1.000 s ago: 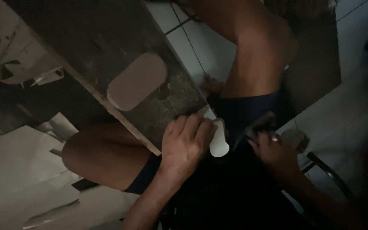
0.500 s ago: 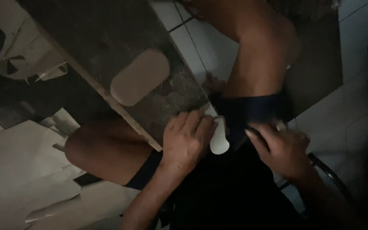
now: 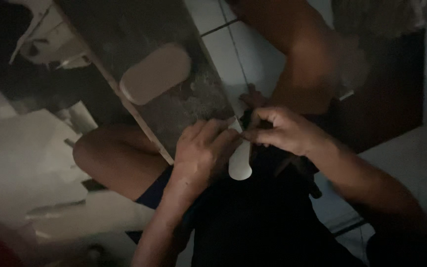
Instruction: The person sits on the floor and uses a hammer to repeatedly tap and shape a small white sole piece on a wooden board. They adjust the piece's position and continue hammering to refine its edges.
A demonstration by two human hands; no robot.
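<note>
Pale sole-shaped piece [image 3: 240,160] sits pinned at the dark board's [image 3: 174,106] near corner, the left hand [image 3: 201,155] closed over it to steady it while the right hand [image 3: 282,131], just beside, pinches its upper edge with fingertips together.

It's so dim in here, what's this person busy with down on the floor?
A person sits on a tiled floor with a dark board resting across one bare knee. The left hand presses a pale rounded piece against the board's near end. The right hand has closed in, fingertips pinching at the top of that piece; what they grip is too dark to tell. A second pale oval piece lies further up the board. Pale sheets and scraps lie on the floor beside the knee.
</note>
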